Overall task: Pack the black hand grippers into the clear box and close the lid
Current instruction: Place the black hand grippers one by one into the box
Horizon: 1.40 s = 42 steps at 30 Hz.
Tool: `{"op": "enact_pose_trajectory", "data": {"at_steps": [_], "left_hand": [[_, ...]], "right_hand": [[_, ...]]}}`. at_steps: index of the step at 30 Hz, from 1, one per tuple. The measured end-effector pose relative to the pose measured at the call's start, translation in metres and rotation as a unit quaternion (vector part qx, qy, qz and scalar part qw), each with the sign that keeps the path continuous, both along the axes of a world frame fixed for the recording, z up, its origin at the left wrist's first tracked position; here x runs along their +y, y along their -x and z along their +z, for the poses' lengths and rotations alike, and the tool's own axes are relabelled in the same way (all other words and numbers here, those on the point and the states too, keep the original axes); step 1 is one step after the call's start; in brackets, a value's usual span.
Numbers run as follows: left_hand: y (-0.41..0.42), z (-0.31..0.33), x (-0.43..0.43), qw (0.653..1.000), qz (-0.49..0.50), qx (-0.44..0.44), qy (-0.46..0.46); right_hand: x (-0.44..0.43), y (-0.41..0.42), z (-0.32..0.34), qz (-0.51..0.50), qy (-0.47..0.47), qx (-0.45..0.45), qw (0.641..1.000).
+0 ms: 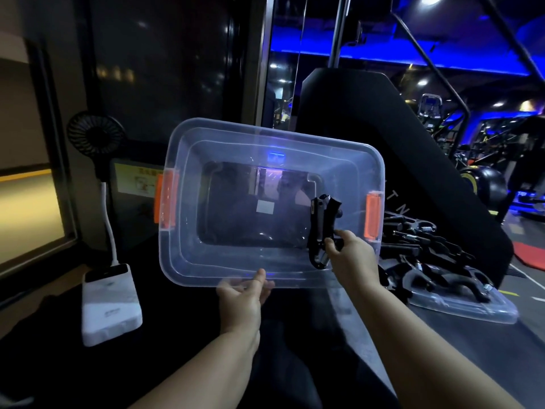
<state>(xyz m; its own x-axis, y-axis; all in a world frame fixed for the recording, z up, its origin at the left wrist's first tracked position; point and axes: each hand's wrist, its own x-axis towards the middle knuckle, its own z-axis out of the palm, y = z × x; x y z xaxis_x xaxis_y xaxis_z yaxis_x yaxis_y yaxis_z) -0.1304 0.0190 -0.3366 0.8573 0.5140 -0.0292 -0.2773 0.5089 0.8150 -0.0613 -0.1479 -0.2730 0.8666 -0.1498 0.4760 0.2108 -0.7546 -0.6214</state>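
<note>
while in right hand [352, 256] grip, hand gripper [320, 225] upright, handles up; left hand [241, 302] grip round box [188, 261] rim

Black gripper [321, 222] apparently over open box [188, 261].

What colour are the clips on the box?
The clips are orange; the head view shows them.

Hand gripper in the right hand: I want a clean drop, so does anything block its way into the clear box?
Nothing visible. The clear box is open, its lid lies off to the right, and the right hand holds the hand gripper at the box's open mouth.
</note>
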Motion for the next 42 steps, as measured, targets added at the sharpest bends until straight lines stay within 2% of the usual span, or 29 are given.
{"op": "enact_pose_trajectory", "data": {"at_steps": [10, 17, 27, 37, 42], "left_hand": [[0.003, 0.003, 0.0, 1.0, -0.001, -0.002, 0.01], [0.001, 0.003, -0.001, 1.0, 0.001, -0.008, 0.015], [0.001, 0.003, 0.0, 1.0, -0.005, 0.001, 0.012], [-0.002, -0.003, 0.001, 1.0, -0.01, -0.001, 0.001], [-0.001, -0.002, 0.001, 1.0, -0.01, -0.004, 0.005]], "right_hand": [[0.002, -0.03, 0.003, -0.013, 0.095, -0.006, 0.995], [0.005, -0.052, 0.005, -0.034, 0.21, 0.053, 0.976], [0.014, -0.069, 0.008, -0.023, 0.148, 0.086, 0.985], [0.018, -0.081, 0.006, -0.026, 0.16, 0.116, 0.98], [0.02, -0.082, 0.007, -0.032, 0.196, 0.125, 0.972]]}}
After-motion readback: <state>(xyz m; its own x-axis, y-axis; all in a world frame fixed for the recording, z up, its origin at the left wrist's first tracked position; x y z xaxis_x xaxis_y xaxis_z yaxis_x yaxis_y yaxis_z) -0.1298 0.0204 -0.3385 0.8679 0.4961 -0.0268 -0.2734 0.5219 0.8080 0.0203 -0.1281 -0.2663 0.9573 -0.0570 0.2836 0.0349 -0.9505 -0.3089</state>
